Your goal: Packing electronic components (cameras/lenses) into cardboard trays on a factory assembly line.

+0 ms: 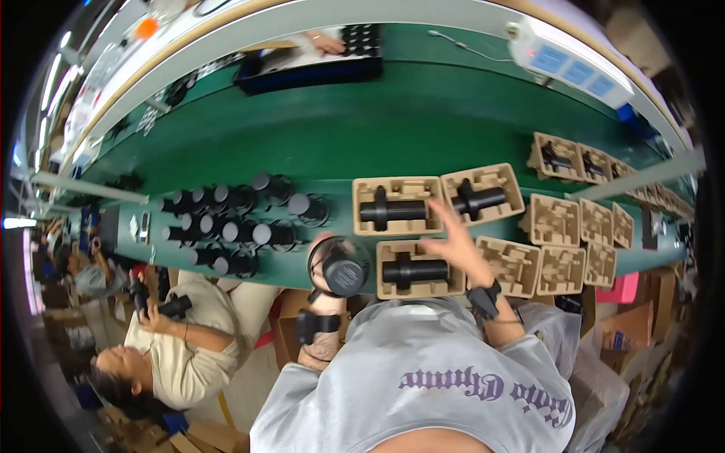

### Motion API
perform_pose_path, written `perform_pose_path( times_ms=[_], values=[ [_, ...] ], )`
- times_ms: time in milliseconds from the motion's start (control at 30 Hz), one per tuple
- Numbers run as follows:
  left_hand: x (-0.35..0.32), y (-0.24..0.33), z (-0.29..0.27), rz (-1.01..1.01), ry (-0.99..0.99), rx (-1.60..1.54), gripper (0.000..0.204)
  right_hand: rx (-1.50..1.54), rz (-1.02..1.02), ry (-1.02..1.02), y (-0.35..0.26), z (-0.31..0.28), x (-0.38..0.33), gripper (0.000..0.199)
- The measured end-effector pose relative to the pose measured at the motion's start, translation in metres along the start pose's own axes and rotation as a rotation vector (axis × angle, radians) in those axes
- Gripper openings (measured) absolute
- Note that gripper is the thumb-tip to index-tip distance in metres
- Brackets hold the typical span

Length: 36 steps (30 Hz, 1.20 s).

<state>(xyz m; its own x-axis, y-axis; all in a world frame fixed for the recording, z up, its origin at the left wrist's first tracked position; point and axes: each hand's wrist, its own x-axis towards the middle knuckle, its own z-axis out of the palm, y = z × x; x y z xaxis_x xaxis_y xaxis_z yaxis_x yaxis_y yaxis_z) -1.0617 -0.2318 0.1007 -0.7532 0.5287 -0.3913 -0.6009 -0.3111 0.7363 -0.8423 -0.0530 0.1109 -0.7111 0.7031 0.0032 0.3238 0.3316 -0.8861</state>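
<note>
My left hand [325, 303] is wrapped around a black cylindrical device [343, 273] with a round, flat end turned upward, at the front edge of the green bench. My right hand [458, 246] is open, its fingers spread over the brown molded pulp trays. Below its fingers, a near tray [384, 289] holds a black device [415, 269] lying on its side. Behind it, another tray [362, 183] holds a similar black device [400, 211]. A third, tilted tray [504, 211] with a black device [483, 198] lies to its right.
Several black cylindrical devices [260, 233] lie grouped at left. At right are several pulp trays without devices [555, 219] and a row of filled ones [557, 156]. A black bin [310, 78] and another person's hand [326, 43] are across the bench. A seated co-worker [192, 332] holds a black device.
</note>
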Motion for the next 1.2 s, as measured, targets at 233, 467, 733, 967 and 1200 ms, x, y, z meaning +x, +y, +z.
perform_pose_path(
  times_ms=[233,467,733,967,1200],
  values=[
    [-0.014,-0.034,0.062,-0.088,-0.386,0.624,0.062,0.520,0.053,0.101,-0.029,0.071,-0.034,0.055],
    [0.130,0.010,-0.004,0.804,-0.116,1.845,0.027,0.813,0.293,0.157,-0.014,-0.003,-0.061,0.038],
    [0.077,0.098,0.034,0.686,-0.256,1.477,0.059,0.871,0.336,0.601,-0.003,-0.056,-0.169,0.056],
    [0.093,0.123,-0.065,0.395,-0.082,2.003,0.083,-0.077,0.377,0.696,-0.007,-0.085,-0.195,0.055],
    [0.108,0.102,-0.061,0.321,-0.199,1.833,0.048,-0.712,0.110,0.511,0.051,-0.063,-0.173,0.051]
  ],
)
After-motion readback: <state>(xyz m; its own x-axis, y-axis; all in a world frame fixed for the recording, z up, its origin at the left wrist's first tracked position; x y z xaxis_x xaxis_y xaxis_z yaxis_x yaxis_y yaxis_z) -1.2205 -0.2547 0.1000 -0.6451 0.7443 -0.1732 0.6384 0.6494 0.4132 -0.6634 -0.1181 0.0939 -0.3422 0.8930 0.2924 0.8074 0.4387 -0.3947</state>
